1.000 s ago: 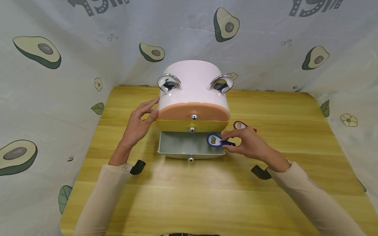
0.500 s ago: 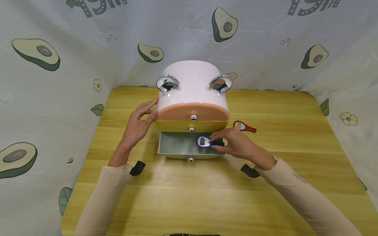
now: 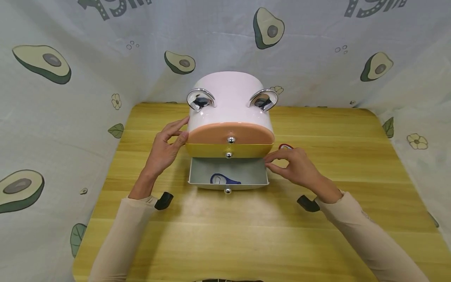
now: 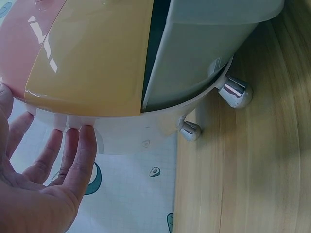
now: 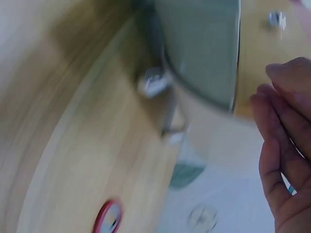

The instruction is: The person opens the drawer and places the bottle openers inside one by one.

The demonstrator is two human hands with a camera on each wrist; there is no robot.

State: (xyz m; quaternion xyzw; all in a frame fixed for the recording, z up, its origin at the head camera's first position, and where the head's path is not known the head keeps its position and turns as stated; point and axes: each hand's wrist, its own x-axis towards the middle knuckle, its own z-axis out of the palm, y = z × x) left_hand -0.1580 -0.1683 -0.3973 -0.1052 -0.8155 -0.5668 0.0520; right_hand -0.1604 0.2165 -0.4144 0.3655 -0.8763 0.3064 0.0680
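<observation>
A white storage box (image 3: 229,96) with an orange top drawer (image 3: 211,135), a yellow middle drawer (image 3: 208,150) and a pulled-out grey-green bottom drawer (image 3: 201,166) stands on the table. Inside that bottom drawer lies a blue bottle opener (image 3: 225,180), near its front wall. My left hand (image 3: 165,147) touches the box's left side with spread fingertips, seen also in the left wrist view. My right hand (image 3: 297,168) holds nothing and is at the right edge of the bottom drawer, fingers loosely bent. Partly hidden behind it is a red bottle opener (image 3: 285,147) on the table.
Two silver ear-like pieces (image 3: 201,100) stick up from the box's top. Small silver knobs (image 3: 228,191) project from the drawer fronts. The wooden table (image 3: 225,235) is backed by an avocado-print cloth (image 3: 317,51). The box has silver feet (image 4: 189,131).
My right hand moved left over the bottom drawer with the blue bottle opener, let it go there and drew back to the right. The left hand stayed put.
</observation>
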